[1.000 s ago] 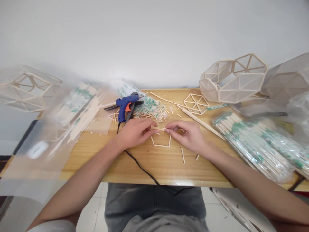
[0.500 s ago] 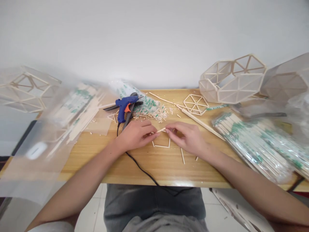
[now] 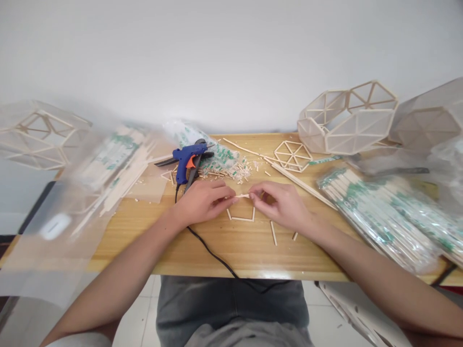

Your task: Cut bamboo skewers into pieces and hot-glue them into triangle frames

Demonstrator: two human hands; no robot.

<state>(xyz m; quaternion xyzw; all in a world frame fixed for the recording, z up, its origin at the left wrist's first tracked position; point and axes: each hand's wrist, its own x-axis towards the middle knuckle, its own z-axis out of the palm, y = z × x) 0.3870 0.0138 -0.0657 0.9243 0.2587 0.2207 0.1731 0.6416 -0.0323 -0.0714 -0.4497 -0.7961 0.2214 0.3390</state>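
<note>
Between my fingertips I hold a short wooden stick (image 3: 242,195), level above the table. My left hand (image 3: 207,201) pinches its left end and my right hand (image 3: 280,202) pinches its right end. Just below lies a partial frame of short sticks (image 3: 242,219), its upper part covered by my fingers. One loose stick (image 3: 273,233) rests near my right wrist, and a shorter piece (image 3: 295,236) lies partly beneath it. A blue glue gun (image 3: 185,161) with an orange trigger sits beyond my left hand, over a dark-handled tool (image 3: 195,168).
A black cord (image 3: 213,253) crosses the table toward its front edge. Stick offcuts (image 3: 231,172) are scattered beside a plastic bag (image 3: 191,140). At the back right are a flat hexagon frame (image 3: 292,156) and a panelled stick structure (image 3: 349,118). Bagged sticks (image 3: 379,217) lie right.
The stick in my fingers has turned from slanted to nearly level and come down slightly. Both hands keep their pinch; the other things stay put.
</note>
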